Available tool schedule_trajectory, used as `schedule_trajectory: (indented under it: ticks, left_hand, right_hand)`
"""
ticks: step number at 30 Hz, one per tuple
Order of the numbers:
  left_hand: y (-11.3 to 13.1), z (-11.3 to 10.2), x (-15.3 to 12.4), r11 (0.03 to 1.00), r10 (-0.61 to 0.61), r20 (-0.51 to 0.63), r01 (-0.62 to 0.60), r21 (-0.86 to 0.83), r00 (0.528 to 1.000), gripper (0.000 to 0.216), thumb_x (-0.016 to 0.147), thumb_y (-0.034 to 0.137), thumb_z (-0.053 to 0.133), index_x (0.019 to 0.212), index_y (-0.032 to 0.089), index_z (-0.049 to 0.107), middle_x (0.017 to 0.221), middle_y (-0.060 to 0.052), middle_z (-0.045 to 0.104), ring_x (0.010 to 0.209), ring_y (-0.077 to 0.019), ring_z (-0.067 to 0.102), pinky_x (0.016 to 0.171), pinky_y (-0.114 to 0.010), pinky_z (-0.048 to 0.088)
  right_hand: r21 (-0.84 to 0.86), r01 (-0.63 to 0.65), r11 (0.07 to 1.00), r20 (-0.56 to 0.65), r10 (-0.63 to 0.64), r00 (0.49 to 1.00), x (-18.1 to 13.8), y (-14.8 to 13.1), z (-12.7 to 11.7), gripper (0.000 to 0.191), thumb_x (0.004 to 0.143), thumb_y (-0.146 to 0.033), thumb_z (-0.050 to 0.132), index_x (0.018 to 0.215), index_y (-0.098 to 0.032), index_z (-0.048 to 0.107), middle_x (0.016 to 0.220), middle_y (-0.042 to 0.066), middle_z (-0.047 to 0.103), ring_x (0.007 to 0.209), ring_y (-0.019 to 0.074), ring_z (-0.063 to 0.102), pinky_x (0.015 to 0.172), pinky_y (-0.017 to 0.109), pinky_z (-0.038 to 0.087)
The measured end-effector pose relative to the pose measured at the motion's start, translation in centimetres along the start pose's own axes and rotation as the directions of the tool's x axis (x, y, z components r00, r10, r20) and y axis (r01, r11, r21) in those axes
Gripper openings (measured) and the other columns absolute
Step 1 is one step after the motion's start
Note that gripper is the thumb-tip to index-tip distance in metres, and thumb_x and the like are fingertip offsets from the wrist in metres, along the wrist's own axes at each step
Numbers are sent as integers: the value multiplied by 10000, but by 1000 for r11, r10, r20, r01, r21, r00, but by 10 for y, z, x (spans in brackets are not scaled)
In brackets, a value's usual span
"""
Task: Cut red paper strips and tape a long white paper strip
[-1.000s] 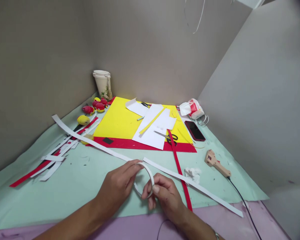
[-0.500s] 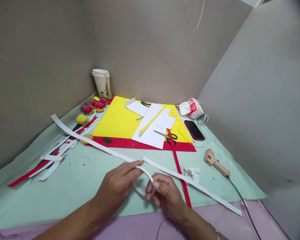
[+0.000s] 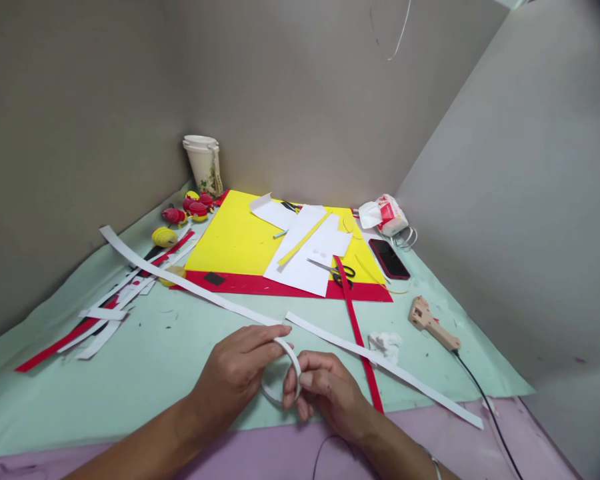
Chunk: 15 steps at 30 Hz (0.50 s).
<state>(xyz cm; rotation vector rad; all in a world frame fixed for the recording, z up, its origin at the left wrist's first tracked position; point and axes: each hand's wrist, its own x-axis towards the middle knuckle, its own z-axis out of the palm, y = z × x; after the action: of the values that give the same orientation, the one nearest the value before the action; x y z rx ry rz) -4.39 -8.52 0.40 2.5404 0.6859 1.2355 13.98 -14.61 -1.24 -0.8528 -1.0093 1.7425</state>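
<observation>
A long white foam or paper strip (image 3: 220, 301) runs from the far left to my hands, where its near end curls into a ring (image 3: 294, 358). My left hand (image 3: 235, 363) pinches the top of the ring between its fingers, the thumb mostly hidden. At the ring's right side, my right hand (image 3: 333, 390) grips the band between thumb and fingertips. A second white strip (image 3: 420, 381) lies to the right, crossing over a red strip (image 3: 359, 337). Crumpled white tissue (image 3: 385, 345) sits beside that crossing.
Scissors (image 3: 347, 272) lie across white sheets (image 3: 305, 260) on a yellow sheet (image 3: 230, 233). A hot glue gun (image 3: 433, 325) with a cord and a phone (image 3: 389, 259) are at right. Strip scraps (image 3: 105, 327), small rolled pieces (image 3: 174, 215) and a white cup (image 3: 203, 167) stand left.
The curled ring and my right hand have shifted slightly left and down. My left fingers extend a little further over the ring's top. Both hands keep hold of the strip.
</observation>
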Motion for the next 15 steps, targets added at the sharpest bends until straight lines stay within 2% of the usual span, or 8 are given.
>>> schedule_trajectory:
  ticks: [2, 5, 7, 10, 12, 15]
  left_hand:
    - [3, -1, 2, 994, -80, 7, 80, -68, 997, 317, 875, 28, 438, 885, 200, 704, 1078, -73, 732, 945, -169, 707, 803, -259, 580]
    - [7, -3, 5, 966, -192, 25, 194, -169, 981, 305, 887, 63, 437, 865, 208, 704, 1039, -49, 741, 929, -149, 711, 794, -224, 577]
    - [8, -3, 6, 947, -245, 32, 246, -205, 969, 290, 895, 86, 439, 849, 210, 698, 1015, -38, 744, 923, -146, 711, 790, -219, 574]
    - [8, -1, 5, 934, -284, 22, 282, -220, 958, 253, 898, 118, 460, 869, 214, 692, 1032, -33, 738, 940, -152, 704, 803, -227, 570]
    - [7, 1, 3, 934, -287, 31, 287, -212, 957, 254, 899, 120, 461, 898, 222, 694, 1068, -32, 726, 967, -156, 695, 819, -234, 566]
    - [6, 2, 2, 940, -277, 59, 283, -190, 959, 269, 903, 112, 453, 952, 231, 690, 1121, -33, 703, 997, -152, 681, 832, -240, 560]
  right_hand:
    - [-8, 32, 999, -13, -32, 999, -2, -1, 1, 245, 832, -342, 597, 787, -118, 686, 692, 61, 689, 475, 100, 529, 505, 227, 403]
    - [-73, 190, 979, -119, -198, 973, -4, -6, 2, 226, 847, -373, 629, 891, -155, 674, 729, 24, 665, 541, 103, 541, 550, 228, 409]
    - [-131, 259, 957, -149, -277, 949, -5, -11, 4, 216, 833, -364, 663, 965, -194, 650, 785, 5, 657, 574, 99, 543, 556, 220, 401]
    - [-223, 274, 935, -81, -298, 951, -7, -17, 8, 234, 823, -397, 677, 945, -199, 653, 805, 11, 643, 641, 121, 555, 599, 237, 424]
    - [-303, 280, 911, -28, -302, 953, -8, -21, 12, 240, 828, -416, 667, 882, -182, 671, 805, 31, 644, 727, 155, 581, 694, 277, 457]
    - [-393, 266, 880, -11, -294, 956, -11, -24, 18, 217, 872, -386, 617, 849, -178, 674, 830, 56, 682, 803, 191, 627, 780, 329, 481]
